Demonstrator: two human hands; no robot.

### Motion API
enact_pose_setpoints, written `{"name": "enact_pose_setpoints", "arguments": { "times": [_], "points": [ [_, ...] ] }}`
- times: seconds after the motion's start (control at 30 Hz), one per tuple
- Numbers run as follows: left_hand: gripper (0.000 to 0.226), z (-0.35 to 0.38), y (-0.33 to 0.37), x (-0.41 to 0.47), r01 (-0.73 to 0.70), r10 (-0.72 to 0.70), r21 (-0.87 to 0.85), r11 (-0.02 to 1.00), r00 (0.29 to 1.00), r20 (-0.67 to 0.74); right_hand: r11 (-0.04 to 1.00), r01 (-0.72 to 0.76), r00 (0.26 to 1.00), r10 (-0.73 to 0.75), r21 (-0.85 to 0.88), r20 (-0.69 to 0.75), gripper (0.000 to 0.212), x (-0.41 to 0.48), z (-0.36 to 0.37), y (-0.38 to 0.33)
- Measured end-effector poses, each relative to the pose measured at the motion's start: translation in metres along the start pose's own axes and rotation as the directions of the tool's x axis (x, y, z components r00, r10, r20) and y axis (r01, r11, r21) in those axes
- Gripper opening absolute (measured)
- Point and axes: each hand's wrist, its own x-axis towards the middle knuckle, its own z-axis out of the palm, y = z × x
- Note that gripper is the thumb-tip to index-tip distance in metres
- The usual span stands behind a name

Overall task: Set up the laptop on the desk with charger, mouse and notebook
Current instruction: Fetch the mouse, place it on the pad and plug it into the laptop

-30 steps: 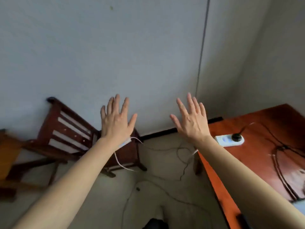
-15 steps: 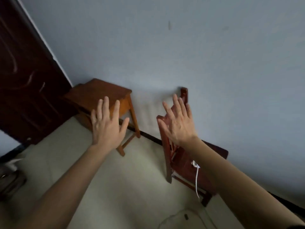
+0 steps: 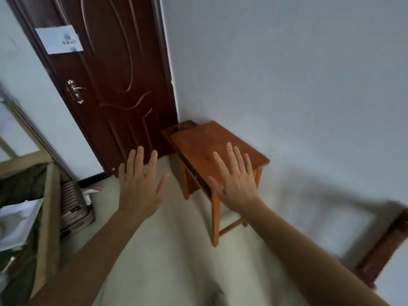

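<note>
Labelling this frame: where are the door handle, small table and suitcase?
Door handle (image 3: 74,91): head view, metal plate.
Small table (image 3: 195,140): head view, bare top.
Suitcase (image 3: 71,202): head view, ribbed side.

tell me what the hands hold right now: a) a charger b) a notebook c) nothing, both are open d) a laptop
c: the left hand and the right hand are both spread flat in the air, fingers straight, with nothing in either of them.
</note>
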Motion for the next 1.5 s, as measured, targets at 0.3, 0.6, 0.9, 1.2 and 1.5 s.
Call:
{"name": "enact_pose_setpoints", "arguments": {
  "times": [0.3, 0.6, 0.9, 1.2, 1.5],
  "points": [
    [0.065, 0.109, -0.076, 0.202, 0.037, -0.043, 0.061, 0.997, 0.993, 0.110, 0.999, -0.020, 0.998, 0.018, 0.037, 0.066, 0.068, 0.236, 0.101, 0.016],
    [0.067, 0.196, -0.222, 0.323, 0.111, -0.109, -0.007, 0.994, 0.983, 0.149, 0.997, -0.010, 0.987, -0.003, 0.078, 0.161, 0.072, 0.435, 0.218, -0.056],
    [0.069, 0.294, -0.346, 0.507, -0.052, 0.073, -0.078, 0.996, 0.954, 0.291, 0.968, -0.252, 0.942, 0.241, 0.020, 0.235, 0.077, 0.593, 0.325, -0.110],
    [0.076, 0.418, -0.353, 0.656, -0.184, 0.228, -0.150, 0.971, 0.898, 0.375, 0.901, -0.434, 0.855, 0.415, -0.009, 0.312, 0.076, 0.689, 0.405, -0.052],
    [0.073, 0.544, -0.341, 0.773, -0.166, 0.237, -0.173, 0.971, 0.764, 0.600, 0.854, -0.518, 0.746, 0.471, -0.034, 0.470, 0.074, 0.795, 0.493, 0.035]
  ]
}}
